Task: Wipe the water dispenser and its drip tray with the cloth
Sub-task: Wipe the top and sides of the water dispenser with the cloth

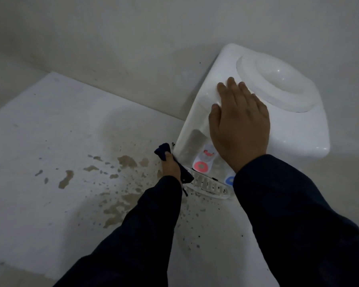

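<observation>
A white tabletop water dispenser (294, 129) stands at the right on a white counter, seen from above, with a round bottle seat on top. My right hand (239, 123) lies flat on its top front edge, fingers straight. My left hand (171, 165) grips a dark blue cloth (164, 151) and holds it against the dispenser's lower left front corner, beside the slotted white drip tray (207, 186). A red tap (200, 166) and a blue tap (230, 180) show above the tray.
The white counter (50, 141) carries brown stains and specks (126, 162) left of and in front of the dispenser. A pale wall (133, 48) runs close behind the counter and the dispenser.
</observation>
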